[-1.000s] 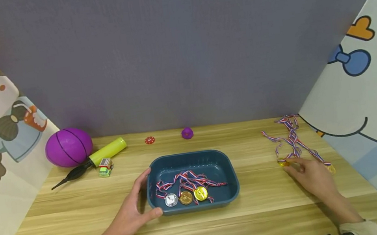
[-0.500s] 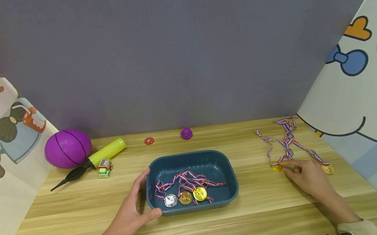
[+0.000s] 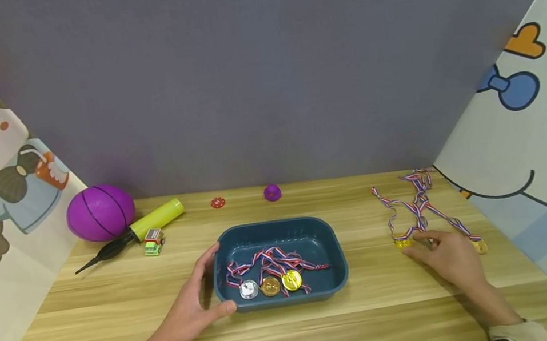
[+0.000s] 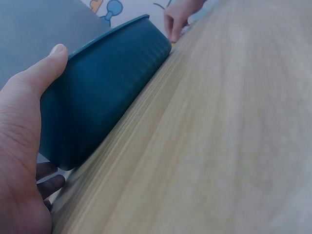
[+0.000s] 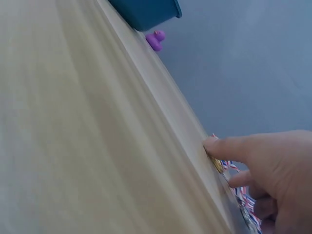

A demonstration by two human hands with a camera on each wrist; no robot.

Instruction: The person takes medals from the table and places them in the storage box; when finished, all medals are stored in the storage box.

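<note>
A dark blue plastic bin (image 3: 284,301) stands mid-table in the head view. Inside lie a silver medal (image 3: 249,289), a bronze-toned medal (image 3: 270,286) and a bright gold medal (image 3: 291,280) with tangled striped ribbons. My left hand (image 3: 187,305) grips the bin's left end, thumb at the near rim, fingers round the far corner. On the right, my right hand (image 3: 448,260) pinches the edge of another gold medal (image 3: 403,241), which looks tilted; the fingertips partly cover it. Its striped ribbon (image 3: 418,206) trails toward the back. One more gold medal (image 3: 479,247) lies just right of that hand.
Back left are a purple ball (image 3: 101,213), a yellow-and-black hand pump (image 3: 158,219) and a small toy truck (image 3: 154,242). A red chip (image 3: 218,202) and a purple rubber duck (image 5: 155,40) sit behind the bin. Walls enclose the table's back and sides.
My right hand has drawn the gold medal a little left and toward me, its ribbon following; the medal now looks more tilted. My left hand and the bin have stayed put.
</note>
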